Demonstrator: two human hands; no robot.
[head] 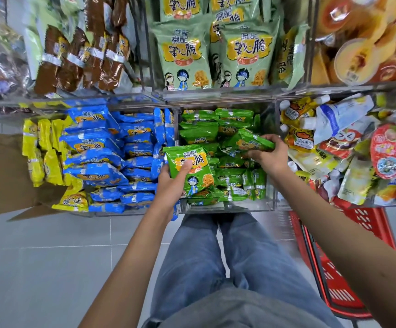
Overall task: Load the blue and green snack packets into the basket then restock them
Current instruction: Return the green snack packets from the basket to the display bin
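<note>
Your red basket (339,292) sits on the floor below and outboard of your right hand (271,156). Your right forearm and the shelf edge cover most of it, so its contents cannot be seen.

The clear bin (227,208) lies directly under both hands. It holds the green packets, stacked so that most labels are cut off.

The blue packets (111,157) fill the compartment just outboard of your left hand (172,183), well apart from the basket. Their lower layers are buried.

Your left hand grips one green packet (192,166), with the thumb pressed on its printed face and the fingers hidden behind it.
- Its long axis runs away from you, top seam at the far end and printed face up.
- The label reads 常記 over 掌心脆 on a yellow patch, with a cartoon figure in blue below.

Your right hand pinches a second green packet (256,140) above the stack.
- It is seen nearly edge-on, with its long axis running crosswise.
- Its writing is too foreshortened to read.
</note>
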